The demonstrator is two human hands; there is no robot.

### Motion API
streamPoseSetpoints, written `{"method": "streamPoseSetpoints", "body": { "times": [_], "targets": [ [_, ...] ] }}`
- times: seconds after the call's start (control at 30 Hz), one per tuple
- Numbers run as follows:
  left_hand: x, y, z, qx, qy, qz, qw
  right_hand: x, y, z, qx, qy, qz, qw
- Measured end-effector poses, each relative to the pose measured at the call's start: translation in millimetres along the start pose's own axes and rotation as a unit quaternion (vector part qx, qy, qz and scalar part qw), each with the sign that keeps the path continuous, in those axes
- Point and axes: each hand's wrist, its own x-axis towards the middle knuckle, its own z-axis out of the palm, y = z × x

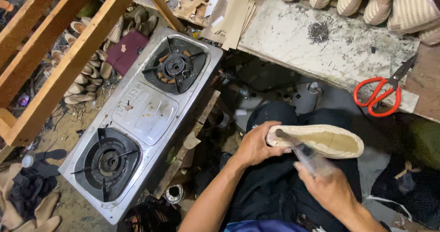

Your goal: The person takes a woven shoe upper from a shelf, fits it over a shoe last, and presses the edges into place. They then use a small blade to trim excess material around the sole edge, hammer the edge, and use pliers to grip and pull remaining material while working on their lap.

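My left hand (pixel 255 145) grips the near end of a beige woven shoe upper (pixel 330 139) held sole-side up over my lap. My right hand (pixel 326 186) holds a slim tool (pixel 300 150), blurred by motion, whose dark tip rests on the shoe's end beside my left fingers. I cannot tell what kind of tool it is. Both forearms reach in from the bottom of the view.
A steel two-burner gas stove (pixel 144 115) stands to my left. Red-handled scissors (pixel 382 92) and a pile of small nails (pixel 318 32) lie on a white worktop (pixel 298 35). More woven shoes (pixel 366 0) line the back. A wooden frame (pixel 59 53) and shoe soles (pixel 87 76) fill the left.
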Motion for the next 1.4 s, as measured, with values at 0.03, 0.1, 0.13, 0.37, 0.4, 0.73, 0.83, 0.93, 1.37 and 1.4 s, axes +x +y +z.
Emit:
{"method": "streamPoseSetpoints", "body": {
  "times": [0.03, 0.1, 0.13, 0.37, 0.4, 0.73, 0.83, 0.93, 1.37, 1.4],
  "targets": [
    [-1, 0, 1, -0.003, -0.004, -0.012, 1.0, 0, -1, -2, -0.087, -0.053, 0.1, 0.99],
    [0, 1, 3, -0.014, 0.012, -0.003, 1.0, -6, 1, -6, 0.056, 0.055, -0.027, 0.997],
    [-1, 0, 3, -0.017, 0.012, -0.005, 1.0, -18, 1, -8, 0.134, 0.111, -0.08, 0.982],
    [7, 3, -1, -0.028, -0.003, -0.035, 0.999, -15, 10, 12, 0.124, 0.115, -0.171, 0.971],
    [9, 4, -1, -0.018, -0.007, -0.047, 0.999, -12, 9, 14, 0.065, 0.061, -0.053, 0.995],
    [5, 2, 4, -0.031, 0.001, -0.045, 0.999, -8, -27, -9, 0.131, 0.145, -0.265, 0.944],
    [5, -1, 5, -0.025, -0.008, -0.078, 0.997, 3, -30, -11, -0.044, -0.027, 0.023, 0.998],
    [1, -2, 6, -0.024, -0.004, -0.049, 0.998, -6, -32, -16, 0.155, 0.108, -0.153, 0.97],
    [0, 6, 4, 0.009, 0.0, -0.07, 0.997, -25, -1, -10, 0.06, 0.144, -0.06, 0.986],
    [0, 6, 3, 0.011, -0.001, -0.064, 0.998, -26, 5, -7, 0.019, 0.136, -0.042, 0.99]
  ]
}}
